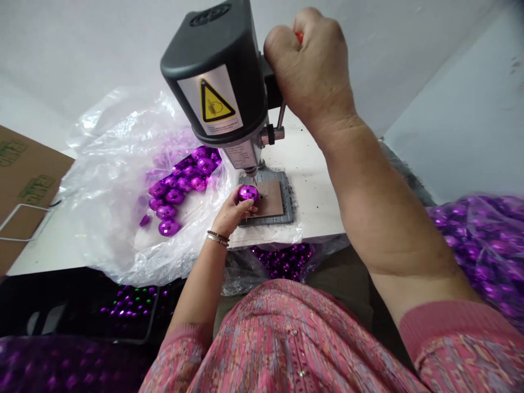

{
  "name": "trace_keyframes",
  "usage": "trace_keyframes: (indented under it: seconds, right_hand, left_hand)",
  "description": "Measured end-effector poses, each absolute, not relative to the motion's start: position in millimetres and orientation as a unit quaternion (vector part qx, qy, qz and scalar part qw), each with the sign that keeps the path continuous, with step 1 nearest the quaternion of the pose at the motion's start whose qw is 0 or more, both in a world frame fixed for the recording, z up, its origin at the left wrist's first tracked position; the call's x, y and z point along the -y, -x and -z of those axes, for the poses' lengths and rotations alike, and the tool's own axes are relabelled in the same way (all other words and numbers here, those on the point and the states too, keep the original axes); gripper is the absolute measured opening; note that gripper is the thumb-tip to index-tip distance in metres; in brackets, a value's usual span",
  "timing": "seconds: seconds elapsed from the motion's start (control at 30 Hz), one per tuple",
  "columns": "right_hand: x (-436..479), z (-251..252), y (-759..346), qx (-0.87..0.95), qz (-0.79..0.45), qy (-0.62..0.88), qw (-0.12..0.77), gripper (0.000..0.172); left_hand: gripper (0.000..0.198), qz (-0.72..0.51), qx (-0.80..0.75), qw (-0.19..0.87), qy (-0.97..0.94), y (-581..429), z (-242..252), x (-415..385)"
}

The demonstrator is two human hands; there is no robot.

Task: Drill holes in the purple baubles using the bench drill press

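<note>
A crinkled clear bag [108,191] spreads around glossy, faceted purple balls [174,196], probably to keep them within reach. The left hand [234,212] pinches one ball [248,192] — likely to steady it — beneath the boxy drill [223,60], at the flat brown board [272,200]. The right hand [317,71] grips the lever [281,116], seemingly for control.

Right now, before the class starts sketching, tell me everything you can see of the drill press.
The drill press stands on a white table. Its boxy black head, seemingly plastic, has a round vent on top and a label with a yellow warning triangle. Below is a grey, metallic-looking section bearing small print, then a thin bit. The right grip holds its side lever, with red peeking through. A brown board lies on its grey base, dark specks around it.
</note>
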State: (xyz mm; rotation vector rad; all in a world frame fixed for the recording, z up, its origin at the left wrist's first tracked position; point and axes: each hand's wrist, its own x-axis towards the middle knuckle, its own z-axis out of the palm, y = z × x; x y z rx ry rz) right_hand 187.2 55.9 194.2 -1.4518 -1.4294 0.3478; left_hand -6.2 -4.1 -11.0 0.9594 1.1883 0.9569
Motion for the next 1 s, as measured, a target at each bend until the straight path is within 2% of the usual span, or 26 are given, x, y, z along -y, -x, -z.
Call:
trace_keyframes:
  seconds: [0.27,0.67,1.0]
  right_hand:
    - [-57.8,-193.9,-187.6,0.598,-0.130,0.596,0.520,0.041]
    - [-54.1,-192.8,-188.7,0.604,-0.148,0.577,0.530,0.042]
    - [-45.5,-185.3,-191.9,0.617,-0.127,0.540,0.558,0.039]
  left_hand:
    - [0.076,-0.369,-0.565,0.554,-0.488,-5.6,2.3,-1.6]
    - [0.078,-0.252,-0.642,0.378,-0.618,-17.0,-10.7,-10.0]
    - [0.082,-0.280,-0.625,0.385,-0.619,-18.3,0.1,-8.2]
